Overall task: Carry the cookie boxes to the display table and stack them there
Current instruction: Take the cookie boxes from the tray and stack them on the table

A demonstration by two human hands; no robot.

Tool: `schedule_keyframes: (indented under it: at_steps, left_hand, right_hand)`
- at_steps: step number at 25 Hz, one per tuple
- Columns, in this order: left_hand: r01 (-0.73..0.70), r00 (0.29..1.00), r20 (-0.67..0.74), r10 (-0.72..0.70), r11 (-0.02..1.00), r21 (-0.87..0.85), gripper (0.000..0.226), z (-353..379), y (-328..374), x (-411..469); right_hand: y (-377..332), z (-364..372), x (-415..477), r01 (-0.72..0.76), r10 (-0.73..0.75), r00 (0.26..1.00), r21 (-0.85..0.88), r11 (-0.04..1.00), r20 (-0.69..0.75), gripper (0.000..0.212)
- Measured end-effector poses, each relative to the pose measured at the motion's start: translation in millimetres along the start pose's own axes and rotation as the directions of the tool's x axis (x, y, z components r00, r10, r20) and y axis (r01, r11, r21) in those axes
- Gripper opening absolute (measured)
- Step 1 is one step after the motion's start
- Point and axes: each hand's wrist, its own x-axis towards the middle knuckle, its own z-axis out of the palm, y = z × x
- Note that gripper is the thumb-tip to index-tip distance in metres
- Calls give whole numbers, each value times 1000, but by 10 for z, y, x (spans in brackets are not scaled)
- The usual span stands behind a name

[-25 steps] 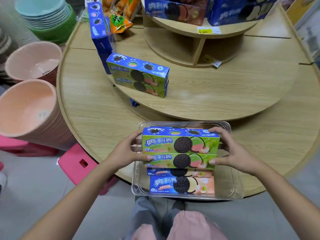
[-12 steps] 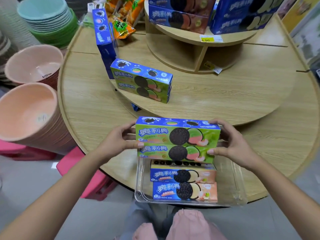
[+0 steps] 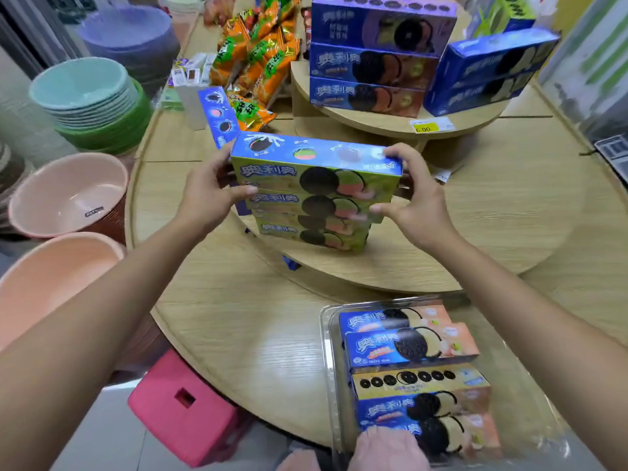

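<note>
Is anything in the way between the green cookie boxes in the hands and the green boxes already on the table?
Nothing visible is. The left hand and right hand hold two green boxes right over the two-box green stack on the round shelf. Whether they touch yet cannot be told.

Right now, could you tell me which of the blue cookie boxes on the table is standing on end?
The narrow blue box behind the left hand, beside the orange snack packets; every other box lies flat.
</note>
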Motion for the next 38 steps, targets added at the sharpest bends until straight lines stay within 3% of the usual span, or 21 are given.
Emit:
schedule_keyframes:
  at_steps: [8,15,21,32,38]
  left_hand:
    - [3,977,-208,-43,982,-188,52,169,-263,197]
    - [-7,986,-167,-23,984,-178,49,86,-304,209]
    - [-20,989,-146,-4,986,-164,49,90,-311,189]
    - [-26,990,-140,0,983,-181,43,106,-309,259]
    - [-37,991,-133,23,994,-103,43,105,-288,202]
  right_hand:
    - [107,172,201,-26,24,999,-38,999,-44,76]
    - [128,177,145,-36,36,999,-56,998,-14,76]
    - [168,97,155,-137,136,990,12,991,33,98]
    - [240,114,230,-155,155,988,-3,988,3,93]
    - [270,97,243,-185,186,982,-13,983,37,94]
